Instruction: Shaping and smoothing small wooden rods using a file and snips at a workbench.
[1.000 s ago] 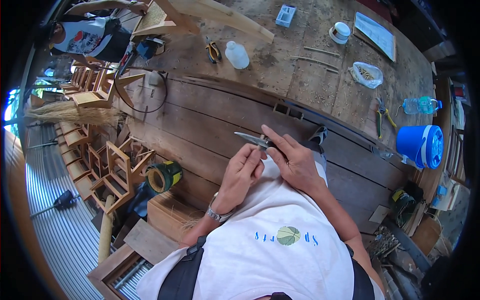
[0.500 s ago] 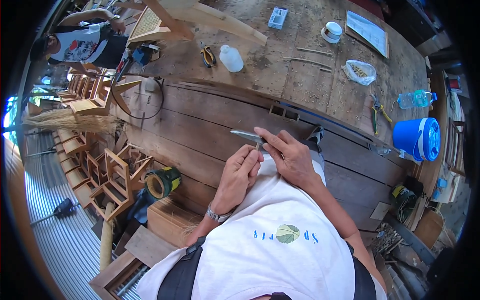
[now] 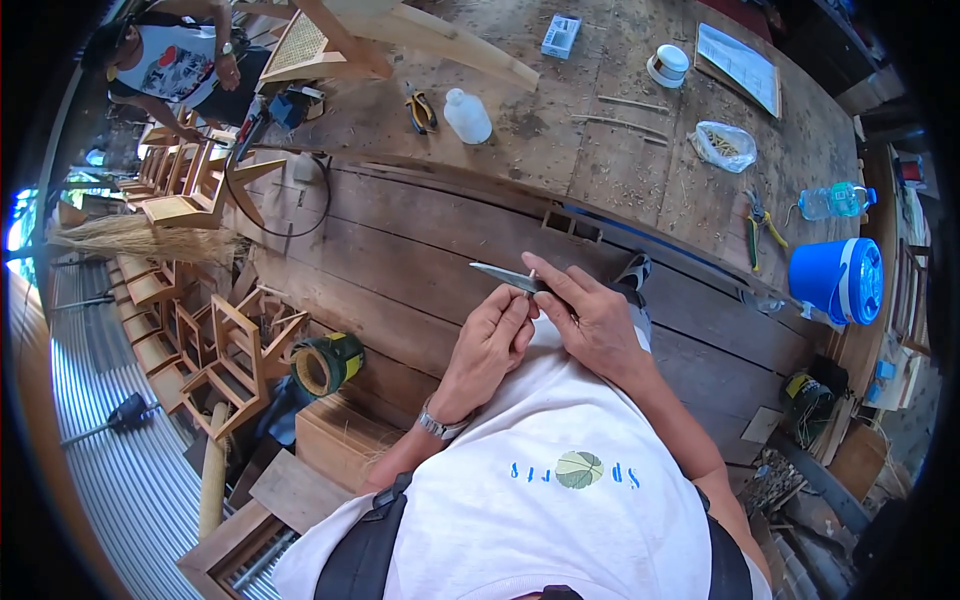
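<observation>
My right hand [image 3: 598,325] is closed on a knife [image 3: 502,275], its handle hidden in my fingers. The pointed grey blade reaches out to the left, past my left fingertips. Between finger and thumb, my left hand [image 3: 488,340] pinches a thin, pale wooden stick [image 3: 532,272]. Its tip shows just above the blade, near my right index finger; the rest is mostly covered by my fingers. Both hands are close together in front of my white shirt, over the plank floor, short of the workbench [image 3: 620,165].
On the bench are pliers [image 3: 420,108], a white bottle [image 3: 467,117], a bag of small wooden pieces [image 3: 724,146], more pliers [image 3: 760,230] and a blue bucket [image 3: 835,280]. Wooden chair frames [image 3: 225,350] fill the left side. A person [image 3: 180,65] stands at far left.
The knife has shifted slightly right and down, with the stick tip now showing above the blade. My left hand moved a little right. The person at far left has lowered an arm towards the chairs.
</observation>
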Action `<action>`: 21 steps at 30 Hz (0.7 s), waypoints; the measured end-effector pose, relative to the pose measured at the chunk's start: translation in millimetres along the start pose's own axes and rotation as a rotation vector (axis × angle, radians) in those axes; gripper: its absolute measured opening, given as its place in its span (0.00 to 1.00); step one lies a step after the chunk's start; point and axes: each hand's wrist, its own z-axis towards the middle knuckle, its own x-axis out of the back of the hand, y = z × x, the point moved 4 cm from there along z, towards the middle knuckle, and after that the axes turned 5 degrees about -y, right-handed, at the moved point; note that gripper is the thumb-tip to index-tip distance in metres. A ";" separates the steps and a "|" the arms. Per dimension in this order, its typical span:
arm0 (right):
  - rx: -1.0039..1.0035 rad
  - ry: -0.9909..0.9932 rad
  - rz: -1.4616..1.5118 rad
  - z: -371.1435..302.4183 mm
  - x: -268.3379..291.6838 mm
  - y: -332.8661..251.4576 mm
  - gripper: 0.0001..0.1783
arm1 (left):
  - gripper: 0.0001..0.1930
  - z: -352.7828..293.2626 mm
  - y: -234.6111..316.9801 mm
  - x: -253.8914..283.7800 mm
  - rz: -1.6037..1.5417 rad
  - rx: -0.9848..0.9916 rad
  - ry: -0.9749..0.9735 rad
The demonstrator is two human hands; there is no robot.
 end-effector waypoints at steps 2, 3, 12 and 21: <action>-0.045 0.079 0.004 2.3 -3.6 13.9 0.25 | 0.11 -4.0 -1.2 0.0 0.102 -0.018 0.015; -0.086 0.155 0.007 4.9 -0.7 21.2 0.24 | 0.12 -10.4 -2.5 -3.9 0.206 -0.038 -0.055; 0.026 0.012 0.088 1.4 -3.9 5.6 0.27 | 0.12 -0.2 -2.4 -1.4 -0.198 0.063 -0.051; 0.074 0.048 -0.010 -0.7 -3.2 4.0 0.26 | 0.12 3.2 -7.9 -0.7 -0.128 0.059 -0.046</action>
